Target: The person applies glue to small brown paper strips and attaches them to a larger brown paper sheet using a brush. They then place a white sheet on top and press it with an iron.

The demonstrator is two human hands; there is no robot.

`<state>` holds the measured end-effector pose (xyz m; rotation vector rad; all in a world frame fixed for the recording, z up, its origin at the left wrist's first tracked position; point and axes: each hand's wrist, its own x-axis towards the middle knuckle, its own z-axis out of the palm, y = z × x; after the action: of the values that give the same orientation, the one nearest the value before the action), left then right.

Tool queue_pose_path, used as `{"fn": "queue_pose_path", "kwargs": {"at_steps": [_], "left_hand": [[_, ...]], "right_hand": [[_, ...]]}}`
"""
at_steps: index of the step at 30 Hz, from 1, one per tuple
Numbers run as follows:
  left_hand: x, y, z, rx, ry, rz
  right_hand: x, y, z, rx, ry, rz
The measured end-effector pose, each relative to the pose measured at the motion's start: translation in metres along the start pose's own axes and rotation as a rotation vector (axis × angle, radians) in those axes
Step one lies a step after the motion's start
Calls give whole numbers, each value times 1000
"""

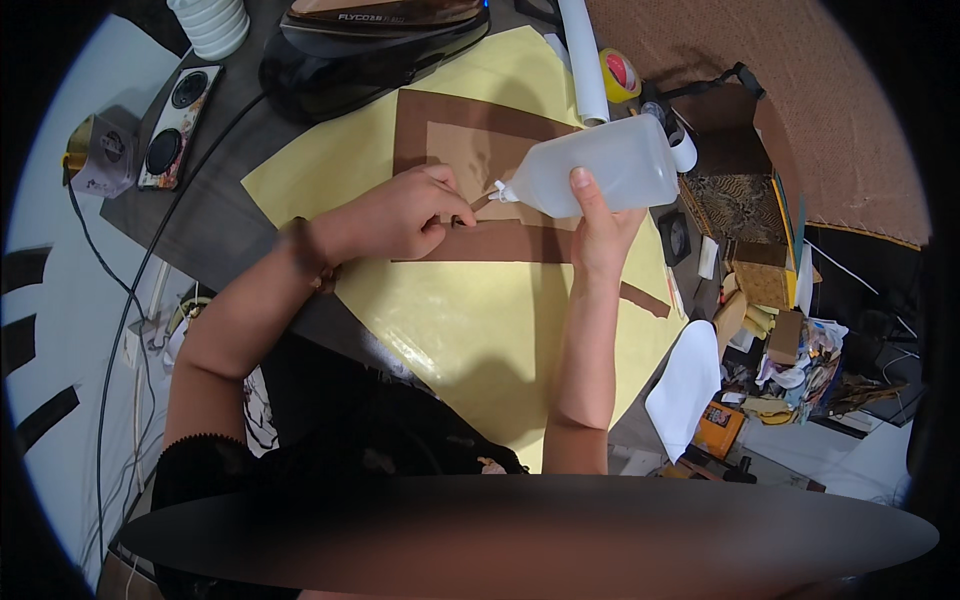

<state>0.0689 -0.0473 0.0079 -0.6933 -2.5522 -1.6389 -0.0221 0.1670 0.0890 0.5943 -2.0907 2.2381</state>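
Dark grey table [215, 215] w/ a big yellow sheet [480, 330] across the middle, black iron [370, 45] at the far edge, small twin-dial box [180, 125] far left, craft clutter [780, 330] on the right.

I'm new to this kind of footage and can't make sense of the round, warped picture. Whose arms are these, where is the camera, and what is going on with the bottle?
The camera sits on a person's head and looks down, so both arms are their own; the wide lens bends the edges. The right hand holds a translucent squeeze bottle tilted, nozzle toward the left hand, which presses on a brown frame-shaped piece. This lies on a yellow sheet over a dark table. A black iron stands behind, and a cluttered box of scraps lies to the right.
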Motion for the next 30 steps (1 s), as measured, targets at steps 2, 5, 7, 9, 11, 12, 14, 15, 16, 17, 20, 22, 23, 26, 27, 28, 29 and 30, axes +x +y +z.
{"fn": "queue_pose_path", "kwargs": {"at_steps": [2,5,7,9,11,12,14,15,16,17,20,22,23,26,27,28,29,30], "left_hand": [[0,0,0,7,4,4],[0,0,0,5,5,-12],[0,0,0,6,8,-16],[0,0,0,7,11,-15],[0,0,0,16,15,-6],[0,0,0,17,14,-11],[0,-1,0,21,17,2],[0,-1,0,22,14,-5],[0,0,1,13,19,-4],[0,0,1,4,20,-12],[0,0,0,-10,21,-20],[0,1,0,-13,19,-21],[0,1,0,-13,17,-23],[1,1,0,-14,17,-17],[1,1,0,-15,18,-14],[1,1,0,-16,17,-19],[1,1,0,-18,15,-25],[1,0,0,-23,13,-31]], "right_hand": [[-1,2,0,-38,14,-23],[-2,6,1,-33,34,-54],[-2,9,1,-25,42,-62],[-2,12,0,-38,46,-59],[-3,16,-1,-63,40,-60],[-3,18,-1,-77,39,-61],[-3,21,-2,-89,39,-56],[-2,22,-2,-93,40,-56],[-3,23,-2,-96,42,-56],[-2,23,-3,-96,45,-58],[-2,24,-4,-95,60,-65],[-3,24,-4,-98,68,-60],[-3,24,-4,-103,69,-53],[-5,24,-4,-126,65,-56],[-6,24,-5,-133,57,-66],[-5,25,-5,-143,69,-71],[-5,25,-5,-152,75,-80],[-3,25,-6,-168,72,-80]]}}
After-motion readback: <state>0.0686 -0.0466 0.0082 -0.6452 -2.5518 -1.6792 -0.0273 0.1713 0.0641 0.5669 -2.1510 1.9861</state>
